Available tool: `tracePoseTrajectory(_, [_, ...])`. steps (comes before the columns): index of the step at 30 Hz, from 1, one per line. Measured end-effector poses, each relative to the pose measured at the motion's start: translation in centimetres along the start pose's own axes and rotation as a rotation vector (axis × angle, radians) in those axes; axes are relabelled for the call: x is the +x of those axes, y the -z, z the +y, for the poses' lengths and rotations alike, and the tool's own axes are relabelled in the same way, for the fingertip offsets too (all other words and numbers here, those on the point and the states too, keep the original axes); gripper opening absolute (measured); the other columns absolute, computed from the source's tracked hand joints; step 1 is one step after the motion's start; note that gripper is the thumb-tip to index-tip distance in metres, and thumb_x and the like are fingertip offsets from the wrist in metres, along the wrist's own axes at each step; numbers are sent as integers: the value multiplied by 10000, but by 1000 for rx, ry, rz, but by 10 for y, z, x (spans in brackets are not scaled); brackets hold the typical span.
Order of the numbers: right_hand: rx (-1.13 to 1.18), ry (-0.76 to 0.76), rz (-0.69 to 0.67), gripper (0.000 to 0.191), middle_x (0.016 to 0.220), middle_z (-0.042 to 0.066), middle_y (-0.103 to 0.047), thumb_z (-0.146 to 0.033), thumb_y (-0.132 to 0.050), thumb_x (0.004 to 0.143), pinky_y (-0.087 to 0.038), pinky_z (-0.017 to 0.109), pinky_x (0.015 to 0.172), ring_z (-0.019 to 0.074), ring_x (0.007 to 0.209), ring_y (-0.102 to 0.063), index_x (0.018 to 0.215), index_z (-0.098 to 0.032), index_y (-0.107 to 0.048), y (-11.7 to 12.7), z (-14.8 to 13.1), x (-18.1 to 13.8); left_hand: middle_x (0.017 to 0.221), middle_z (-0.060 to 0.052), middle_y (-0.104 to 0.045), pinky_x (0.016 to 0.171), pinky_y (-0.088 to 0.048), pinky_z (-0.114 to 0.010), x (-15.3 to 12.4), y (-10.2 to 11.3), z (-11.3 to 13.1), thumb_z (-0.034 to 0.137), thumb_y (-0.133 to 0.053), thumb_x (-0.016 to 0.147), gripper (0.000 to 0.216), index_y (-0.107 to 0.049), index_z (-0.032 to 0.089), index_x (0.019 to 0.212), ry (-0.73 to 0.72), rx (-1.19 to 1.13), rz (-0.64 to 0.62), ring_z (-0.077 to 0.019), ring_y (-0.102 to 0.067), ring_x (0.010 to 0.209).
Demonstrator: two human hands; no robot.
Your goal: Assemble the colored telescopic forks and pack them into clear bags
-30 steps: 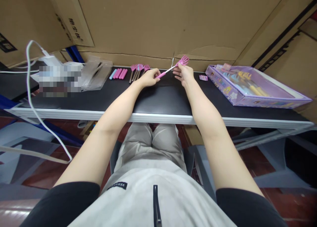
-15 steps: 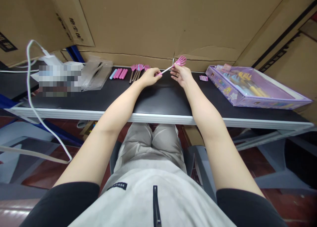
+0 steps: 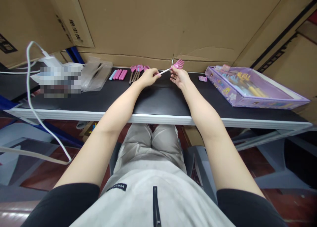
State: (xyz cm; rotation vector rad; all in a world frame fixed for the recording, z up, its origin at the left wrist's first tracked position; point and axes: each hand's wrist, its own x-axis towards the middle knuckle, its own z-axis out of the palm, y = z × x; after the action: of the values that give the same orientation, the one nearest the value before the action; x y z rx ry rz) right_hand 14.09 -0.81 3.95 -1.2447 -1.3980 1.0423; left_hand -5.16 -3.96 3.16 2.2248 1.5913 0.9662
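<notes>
A back scratcher [image 3: 165,71] with a pink claw-shaped head and a thin metal rod is held above the dark tabletop. My left hand [image 3: 149,77] is closed around its lower end, where a bit of pink shows at the fingertips. Just below the claw, the thumb and forefinger of my right hand [image 3: 180,77] pinch the rod's upper end; the other fingers curl loosely. Left of my left hand lie several pink claw heads on rods [image 3: 135,74], one with blue on it. Beside them rests a row of pink handles [image 3: 121,74] and one blue handle [image 3: 113,75].
A purple display box [image 3: 267,104] with yellow and blue claw scratchers stands at the right. Near it lies a small pink packet [image 3: 202,78]. Clear plastic bags [image 3: 97,76] and a white charger with its cable [image 3: 53,61] are at the left. Cardboard [image 3: 153,25] walls the back.
Both hands keep their grip on the back scratcher. Its claw head sits slightly lower and a little further left than before; otherwise little differs.
</notes>
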Motion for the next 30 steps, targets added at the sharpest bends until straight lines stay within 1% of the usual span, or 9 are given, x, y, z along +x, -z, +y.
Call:
tracePoseTrajectory(5, [81,-31,22,291,1008,11,-767,-531,-738,1006,-590,337,984,145,955,-737,1007,-244,-692,-2,1,1,998,-93,-733,986,-477,-335,2,1,-2,236,-599,1011,133,-707,171,971,-3,25,9,-239,-654,1026])
tracePoseTrajectory(9, [144,-20,32,336,975,1,-756,-556,-795,962,-586,312,922,138,918,-728,986,-236,-695,-3,2,5,1033,-108,-743,1014,-482,-349,6,-1,-8,229,-591,1016,142,-718,166,1018,-30,53,38,-253,-655,1055])
tracePoseTrajectory(14, [304,21,62,424,857,-26,-714,-580,-913,842,-561,266,780,109,782,-677,924,-224,-698,-8,-4,6,1039,-110,-747,1038,-487,-395,13,2,-17,257,-601,1020,163,-733,180,1075,-116,39,112,-283,-659,1073])
tracePoseTrajectory(18, [473,1,90,372,755,-60,-660,-457,-928,873,-472,173,609,39,613,-548,838,-203,-659,-13,-14,-2,1024,-122,-747,1018,-489,-408,15,13,-21,264,-593,1012,186,-746,176,1070,-119,105,116,-295,-665,1065])
tracePoseTrajectory(20, [538,-5,92,343,746,-66,-647,-394,-911,904,-438,154,573,22,585,-514,827,-190,-647,-13,-16,-3,1010,-115,-746,1002,-490,-405,18,19,-21,277,-598,1004,188,-748,182,1067,-129,127,116,-293,-664,1060])
tracePoseTrajectory(23, [570,31,91,297,792,-52,-651,-386,-836,974,-440,160,593,22,612,-540,875,-165,-663,-10,-13,4,998,-105,-746,977,-489,-394,22,28,-20,300,-599,1003,185,-748,201,1050,-151,126,106,-287,-664,1056])
tracePoseTrajectory(26, [545,108,93,314,864,-20,-658,-436,-751,1027,-464,186,653,58,720,-631,949,-137,-692,-2,-2,23,1002,-112,-750,968,-485,-402,24,39,-24,309,-593,1000,194,-758,212,1029,-166,143,81,-292,-667,1049])
tracePoseTrajectory(28, [539,150,106,342,889,-7,-656,-467,-721,1037,-481,207,681,88,783,-669,980,-131,-702,3,6,37,993,-115,-752,968,-482,-410,21,50,-31,304,-596,988,192,-765,216,1018,-164,162,74,-295,-667,1042])
tracePoseTrajectory(30, [558,167,146,370,892,-4,-651,-491,-683,1055,-483,218,686,96,786,-672,983,-128,-701,9,10,47,979,-111,-752,967,-481,-408,15,60,-42,296,-599,974,184,-764,220,1003,-142,173,86,-294,-661,1038])
